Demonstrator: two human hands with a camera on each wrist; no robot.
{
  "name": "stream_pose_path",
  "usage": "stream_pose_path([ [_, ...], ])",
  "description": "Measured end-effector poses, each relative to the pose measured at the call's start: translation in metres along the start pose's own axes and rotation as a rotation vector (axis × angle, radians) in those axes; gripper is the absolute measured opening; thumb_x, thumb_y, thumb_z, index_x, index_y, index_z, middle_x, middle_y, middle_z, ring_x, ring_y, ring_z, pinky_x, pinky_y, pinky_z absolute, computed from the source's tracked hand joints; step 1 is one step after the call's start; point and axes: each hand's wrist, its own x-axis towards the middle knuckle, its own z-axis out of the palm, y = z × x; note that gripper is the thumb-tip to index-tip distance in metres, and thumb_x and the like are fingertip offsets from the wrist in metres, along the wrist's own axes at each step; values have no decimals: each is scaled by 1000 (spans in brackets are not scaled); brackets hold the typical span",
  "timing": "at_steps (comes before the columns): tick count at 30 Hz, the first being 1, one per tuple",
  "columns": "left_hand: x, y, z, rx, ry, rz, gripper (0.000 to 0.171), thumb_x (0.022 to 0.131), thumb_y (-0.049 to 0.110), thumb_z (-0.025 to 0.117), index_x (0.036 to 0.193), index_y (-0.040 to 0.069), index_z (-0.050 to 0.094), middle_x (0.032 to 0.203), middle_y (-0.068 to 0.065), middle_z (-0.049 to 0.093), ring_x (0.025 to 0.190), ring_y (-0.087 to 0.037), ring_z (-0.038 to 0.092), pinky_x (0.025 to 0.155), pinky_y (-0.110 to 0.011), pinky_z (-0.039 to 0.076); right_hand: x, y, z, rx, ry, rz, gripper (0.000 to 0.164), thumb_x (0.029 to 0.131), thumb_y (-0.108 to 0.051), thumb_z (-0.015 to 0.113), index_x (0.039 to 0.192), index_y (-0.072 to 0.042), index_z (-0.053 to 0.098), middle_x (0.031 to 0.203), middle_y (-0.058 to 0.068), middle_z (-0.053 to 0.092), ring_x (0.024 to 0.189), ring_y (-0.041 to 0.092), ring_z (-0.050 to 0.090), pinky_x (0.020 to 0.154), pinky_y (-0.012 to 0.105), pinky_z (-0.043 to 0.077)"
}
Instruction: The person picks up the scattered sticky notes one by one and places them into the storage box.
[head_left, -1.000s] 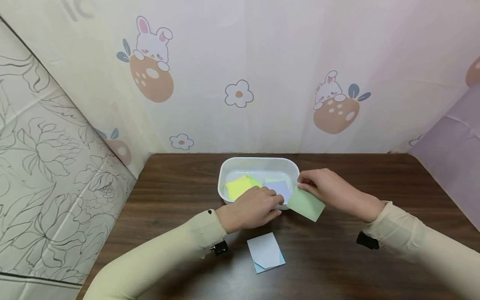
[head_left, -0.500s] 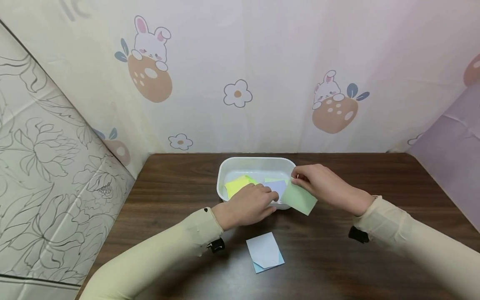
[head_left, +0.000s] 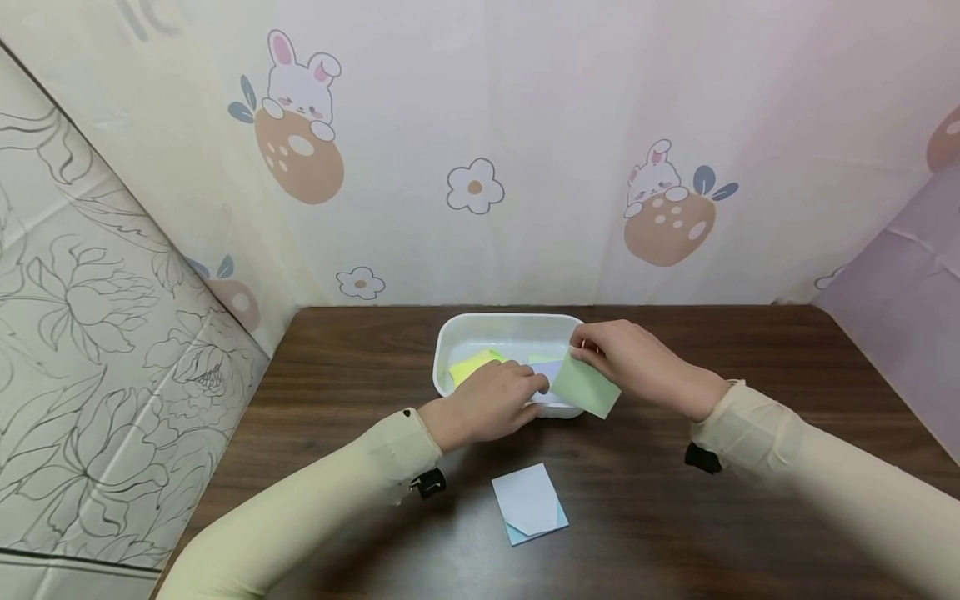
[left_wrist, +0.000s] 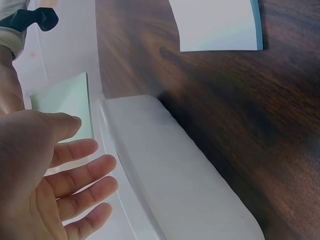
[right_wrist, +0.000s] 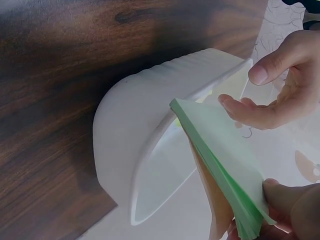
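Note:
My right hand (head_left: 637,367) pinches a light green sticky note pad (head_left: 587,385) over the right front corner of a white plastic bin (head_left: 442,354). In the right wrist view the pad (right_wrist: 215,150) shows darker green sheets fanned at one end and a tan layer beneath. My left hand (head_left: 491,406) hovers over the bin's front rim, its fingers loosely bent and holding nothing; the left wrist view shows those fingers (left_wrist: 85,177) spread apart. Inside the bin lie yellow sticky notes (head_left: 472,367) and a lavender sticky note (head_left: 546,373), partly hidden by the hands and pad.
A white sheet (head_left: 528,500) on a light blue pad lies on the dark wooden table (head_left: 675,533) in front of the bin. A patterned curtain (head_left: 562,208) closes off the table's back edge, with more cloth at both sides.
My right hand has carried the green pad leftward and slightly back, further over the bin. My left hand has drifted slightly left and back. The white sheet stays put.

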Motion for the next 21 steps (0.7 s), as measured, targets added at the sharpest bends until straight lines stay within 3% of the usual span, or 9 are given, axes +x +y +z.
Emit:
stream_pose_path([
  [9,1,-5,-2,-6,-28,-28,27,92,34,54,110,16,65,94,5,64,83,-12,57,67,-27,45,11,3,4,-15,28,-1,7,91,-17,59,91,-14,64,78,-4,62,64,10,52,56,30,43],
  [21,1,-16,1,4,-7,-66,25,92,32,54,107,16,66,92,4,65,82,-14,59,69,-32,45,23,4,13,-5,49,-23,6,91,-16,58,91,-15,63,79,-5,60,65,12,49,57,30,42],
])
